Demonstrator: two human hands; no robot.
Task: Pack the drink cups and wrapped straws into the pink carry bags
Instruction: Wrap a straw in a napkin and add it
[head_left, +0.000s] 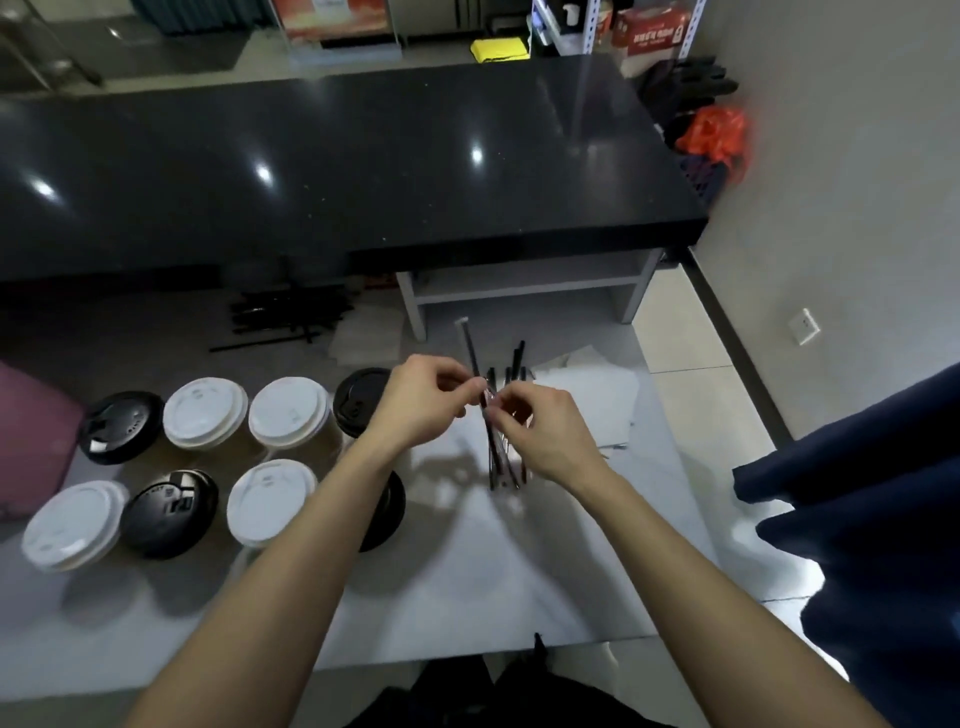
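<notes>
From the head camera, the left hand (421, 400) pinches a single wrapped straw (470, 353) between thumb and fingertips, while the right hand (545, 431) is closed around a bundle of straws (501, 457) above the steel table (519, 571). Drawing that straw straight out, with the bundle gripped firmly, should keep the rest from spilling. The lidded cups (288, 410) stand to the left; a pink bag (31, 436) sits at the table's left edge.

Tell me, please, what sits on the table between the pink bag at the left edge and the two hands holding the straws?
In the head view, lidded cups stand in two rows between the pink bag and the left hand, with white and black lids mixed.
</notes>
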